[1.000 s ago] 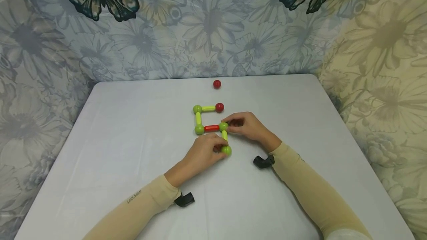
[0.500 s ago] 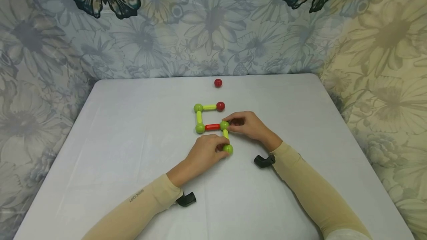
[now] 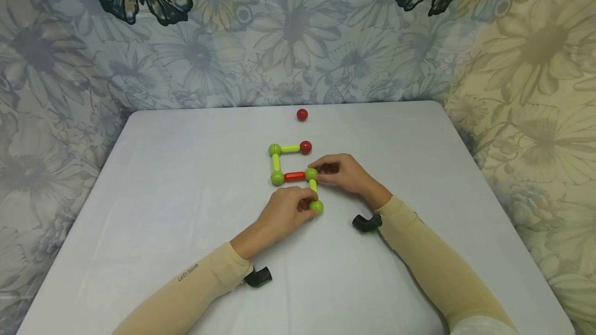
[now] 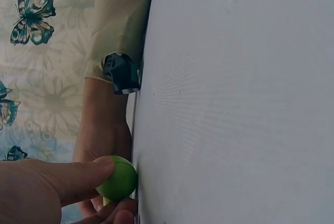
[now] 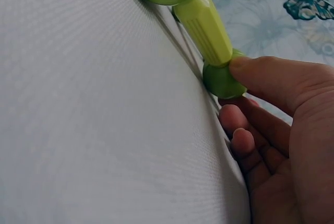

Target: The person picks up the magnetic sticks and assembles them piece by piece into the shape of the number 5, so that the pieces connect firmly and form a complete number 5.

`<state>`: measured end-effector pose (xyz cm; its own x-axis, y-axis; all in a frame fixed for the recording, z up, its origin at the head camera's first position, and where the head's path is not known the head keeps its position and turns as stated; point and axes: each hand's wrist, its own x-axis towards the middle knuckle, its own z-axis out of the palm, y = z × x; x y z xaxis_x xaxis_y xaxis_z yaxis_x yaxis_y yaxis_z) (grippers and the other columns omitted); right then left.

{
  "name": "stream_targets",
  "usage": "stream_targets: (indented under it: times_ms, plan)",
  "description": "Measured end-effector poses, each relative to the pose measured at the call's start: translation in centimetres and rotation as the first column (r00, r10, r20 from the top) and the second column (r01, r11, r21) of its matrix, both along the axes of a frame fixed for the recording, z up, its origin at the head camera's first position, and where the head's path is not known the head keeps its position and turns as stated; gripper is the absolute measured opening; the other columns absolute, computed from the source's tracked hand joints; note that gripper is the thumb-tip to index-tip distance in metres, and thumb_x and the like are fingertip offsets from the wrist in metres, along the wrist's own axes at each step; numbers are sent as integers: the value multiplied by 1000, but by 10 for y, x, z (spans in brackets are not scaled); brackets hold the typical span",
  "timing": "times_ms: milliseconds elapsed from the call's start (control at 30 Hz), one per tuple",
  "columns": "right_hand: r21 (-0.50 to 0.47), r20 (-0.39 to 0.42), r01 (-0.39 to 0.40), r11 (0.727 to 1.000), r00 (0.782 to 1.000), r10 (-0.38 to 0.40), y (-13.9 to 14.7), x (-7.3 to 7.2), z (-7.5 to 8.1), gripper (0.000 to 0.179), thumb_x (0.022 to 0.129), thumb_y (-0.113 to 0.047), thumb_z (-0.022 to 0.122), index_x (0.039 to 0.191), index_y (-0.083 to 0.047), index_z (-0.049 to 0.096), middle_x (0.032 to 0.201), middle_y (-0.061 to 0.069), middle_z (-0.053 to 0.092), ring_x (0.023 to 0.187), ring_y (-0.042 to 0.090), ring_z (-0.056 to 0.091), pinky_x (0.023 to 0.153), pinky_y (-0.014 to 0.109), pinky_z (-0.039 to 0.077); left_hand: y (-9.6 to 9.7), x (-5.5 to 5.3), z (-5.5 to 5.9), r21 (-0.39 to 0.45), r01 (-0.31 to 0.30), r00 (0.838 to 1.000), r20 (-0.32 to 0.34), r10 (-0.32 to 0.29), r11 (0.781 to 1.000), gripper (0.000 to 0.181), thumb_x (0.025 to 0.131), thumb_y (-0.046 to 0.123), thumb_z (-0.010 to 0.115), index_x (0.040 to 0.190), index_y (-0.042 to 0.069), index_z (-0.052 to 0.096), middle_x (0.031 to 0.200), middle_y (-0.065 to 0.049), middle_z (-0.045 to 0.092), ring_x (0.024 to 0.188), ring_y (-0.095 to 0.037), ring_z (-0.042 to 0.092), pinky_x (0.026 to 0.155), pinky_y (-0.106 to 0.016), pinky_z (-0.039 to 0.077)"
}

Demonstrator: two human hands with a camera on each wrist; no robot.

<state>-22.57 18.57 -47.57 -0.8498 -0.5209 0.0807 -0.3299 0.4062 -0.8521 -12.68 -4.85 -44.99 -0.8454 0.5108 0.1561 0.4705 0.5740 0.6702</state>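
A chain of balls and short rods lies on the white table. My left hand (image 3: 285,212) pinches the green ball (image 3: 316,207) at its near end; the left wrist view shows the thumb on that green ball (image 4: 119,178). From it a yellow-green rod (image 5: 206,31) runs to another green ball (image 3: 311,174), which my right hand (image 3: 346,173) pinches between thumb and fingers. A red rod (image 3: 294,176) joins this ball to a green corner ball (image 3: 277,177). Beyond, a yellow-green rod (image 3: 277,162), a green ball (image 3: 274,149) and another yellow-green rod (image 3: 290,148) lead to a red ball (image 3: 305,147).
One loose red ball (image 3: 302,114) lies near the far edge of the white table (image 3: 186,169). Black wrist cameras (image 3: 258,277) hang under both sleeves, close over the tabletop. Patterned cloth (image 3: 298,55) with butterflies rises behind the table.
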Motion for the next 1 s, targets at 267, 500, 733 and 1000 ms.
stream_targets:
  times_ms: [267, 500, 733, 1000]
  plan:
    - [19, -33, -17, 1000, 999, 18, -1, 0, 3, 35, 97, -12, 82, 132, -12, 78, 109, 2, 74, 93, 23, 63, 82, 32, 52, -17, -7, 19, -31, -8, 999, 31, 8, 999, 39, 91, 22, 92, 124, 10, 76, 108, -3, 73, 95, -16, 68, 83, -34, 56]
    - [20, -68, 44, 999, 997, -42, 4, 14, 20, 44, 101, -15, 79, 143, -9, 70, 121, 6, 73, 103, 22, 67, 94, 40, 57, -68, -11, 51, -25, -27, 995, 99, 29, 999, 42, 93, 24, 90, 130, 9, 76, 120, -6, 74, 105, -29, 68, 88, -41, 56]
    - [-12, -116, 28, 1000, 993, -29, 10, 46, 26, 41, 97, -10, 84, 136, -7, 73, 117, 8, 73, 94, 21, 65, 85, 40, 57, -109, -5, 47, -105, 10, 989, 148, 6, 994, 40, 90, 25, 92, 124, 9, 79, 110, -1, 74, 97, -21, 66, 86, -39, 55]
    - [-14, -161, -71, 997, 985, 68, 9, 76, 17, 45, 90, -7, 91, 132, -9, 75, 110, 4, 72, 89, 21, 66, 76, 38, 58, -121, 2, 23, -93, 63, 981, 190, -45, 994, 35, 86, 24, 94, 116, 13, 79, 99, 5, 71, 90, -13, 64, 82, -33, 55]
